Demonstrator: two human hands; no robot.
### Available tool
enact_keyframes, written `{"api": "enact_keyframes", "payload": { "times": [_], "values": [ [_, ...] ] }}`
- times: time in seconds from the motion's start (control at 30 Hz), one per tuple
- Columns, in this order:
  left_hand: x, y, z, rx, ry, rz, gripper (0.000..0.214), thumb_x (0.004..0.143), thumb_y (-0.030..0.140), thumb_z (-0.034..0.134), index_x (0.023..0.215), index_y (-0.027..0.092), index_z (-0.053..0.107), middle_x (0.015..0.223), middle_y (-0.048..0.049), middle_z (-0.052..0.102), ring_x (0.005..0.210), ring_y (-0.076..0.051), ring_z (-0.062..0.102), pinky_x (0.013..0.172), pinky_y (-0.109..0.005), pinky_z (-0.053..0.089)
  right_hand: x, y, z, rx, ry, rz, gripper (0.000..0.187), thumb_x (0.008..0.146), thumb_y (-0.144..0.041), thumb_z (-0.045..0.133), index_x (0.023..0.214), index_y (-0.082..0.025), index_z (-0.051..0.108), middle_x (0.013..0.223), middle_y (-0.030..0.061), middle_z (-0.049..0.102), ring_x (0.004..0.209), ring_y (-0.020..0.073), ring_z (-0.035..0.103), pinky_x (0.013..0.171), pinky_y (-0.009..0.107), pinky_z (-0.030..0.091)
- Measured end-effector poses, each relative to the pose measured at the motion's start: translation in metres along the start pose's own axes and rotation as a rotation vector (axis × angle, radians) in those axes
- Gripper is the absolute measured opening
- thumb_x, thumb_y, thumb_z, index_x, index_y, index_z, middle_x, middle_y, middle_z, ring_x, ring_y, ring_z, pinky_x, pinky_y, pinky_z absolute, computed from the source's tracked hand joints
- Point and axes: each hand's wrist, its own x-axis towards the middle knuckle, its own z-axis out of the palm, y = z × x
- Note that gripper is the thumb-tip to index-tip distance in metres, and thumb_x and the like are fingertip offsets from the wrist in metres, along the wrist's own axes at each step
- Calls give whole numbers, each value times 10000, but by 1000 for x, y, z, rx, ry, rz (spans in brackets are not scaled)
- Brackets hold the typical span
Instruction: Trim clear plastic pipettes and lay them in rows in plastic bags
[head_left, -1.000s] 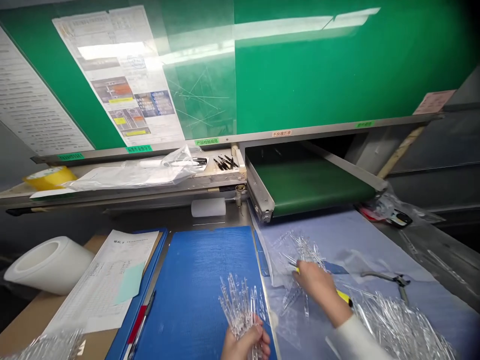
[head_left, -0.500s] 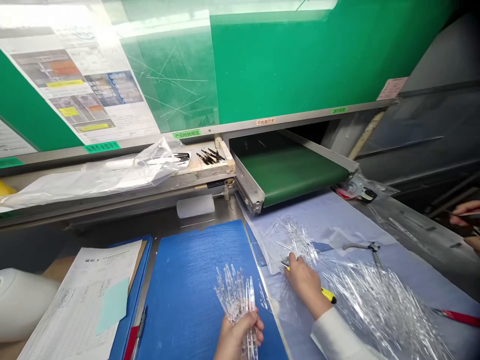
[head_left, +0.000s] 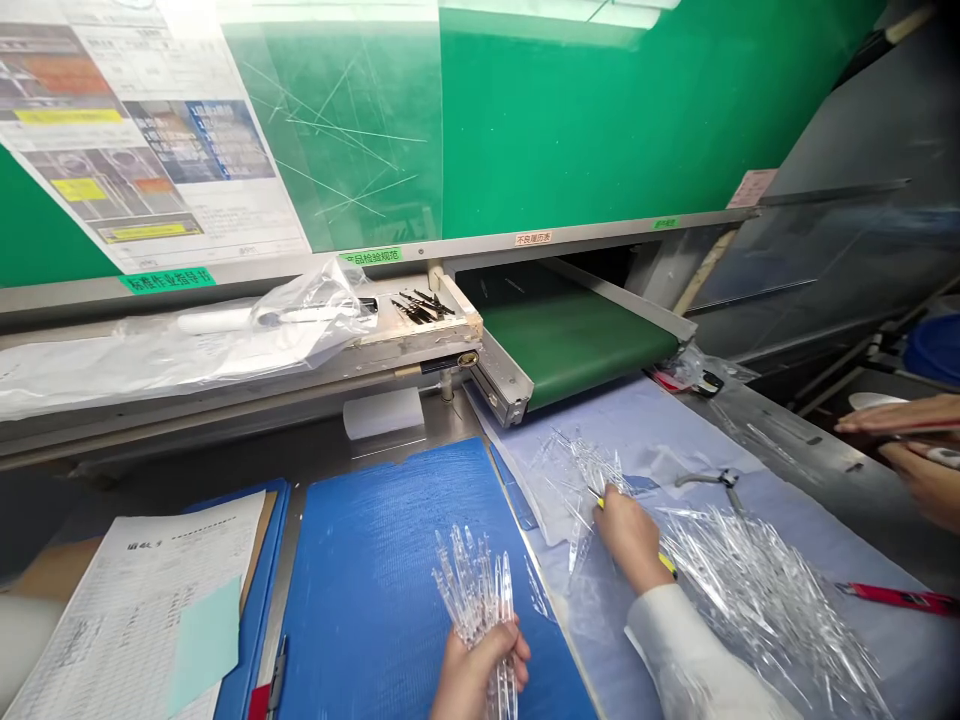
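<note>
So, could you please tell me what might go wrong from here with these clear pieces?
The left hand holds a bundle of clear pieces that fan out at the top, so one might slip out. The right hand holds a yellow-handled tool close to the smaller pile, so it could perhaps scratch a piece. The larger pile lies nearby, so the piles might mix.

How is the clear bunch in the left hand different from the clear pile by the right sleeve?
The bunch is small, while the pile is much bigger. The bunch is gripped in the left hand, while the pile lies loose on the pale sheet. The bunch is over the blue mat, while the pile is beside the right sleeve. Both have thin, see-through pieces.
</note>
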Motion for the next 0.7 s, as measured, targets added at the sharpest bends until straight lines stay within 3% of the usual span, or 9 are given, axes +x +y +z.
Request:
{"api": "enact_keyframes", "payload": {
  "times": [0.17, 0.33, 0.47, 0.53, 0.63, 0.7],
  "values": [
    [1, -8, 20, -6, -24, 43, 248, 542, 275, 746, 660, 110, 603, 472, -13, 602, 377, -89, 473, 396, -200, 313, 16, -9, -13, 71, 50, -133, 291, 884, -341, 495, 1065, -121, 554, 1016, 81, 621, 889, 176, 606, 793, 370, 471],
    [-8, -14, 40, -33, -14, 69, 182, 584, 205, 701, 700, 117, 592, 527, -15, 625, 399, -77, 472, 427, -197, 338, -21, 9, -2, 185, 30, -279, 270, 868, -296, 457, 977, -81, 578, 956, 210, 641, 854, 275, 637, 691, 340, 437],
    [-24, -11, 54, -32, -34, 87, 199, 581, 230, 701, 694, 120, 579, 508, -10, 613, 382, -73, 465, 410, -195, 314, -67, 16, 8, 313, -89, -409, 322, 880, -322, 387, 655, -167, 558, 646, 114, 652, 700, 237, 644, 624, 293, 426],
    [-32, -8, 59, -6, -50, 116, 218, 575, 251, 703, 691, 119, 574, 498, -8, 604, 374, -74, 464, 405, -196, 308, -89, 12, 2, 466, -185, -525, 391, 901, -427, 308, 677, -192, 527, 565, 36, 615, 574, 170, 607, 565, 250, 423],
    [-41, -2, 64, 61, -99, 144, 227, 583, 284, 694, 664, 107, 576, 472, -4, 577, 363, -73, 460, 404, -198, 313, -115, 6, -16, 907, -379, -708, 421, 847, -591, 329, 751, -208, 476, 529, -35, 549, 453, 116, 515, 494, 225, 402],
    [-43, 0, 63, 93, -118, 140, 222, 591, 289, 684, 651, 106, 574, 464, -3, 570, 361, -74, 459, 402, -199, 313, -121, 5, -28, 1080, -386, -740, 424, 816, -612, 386, 706, -210, 457, 519, -40, 514, 453, 112, 493, 497, 226, 392]
  ]
}}
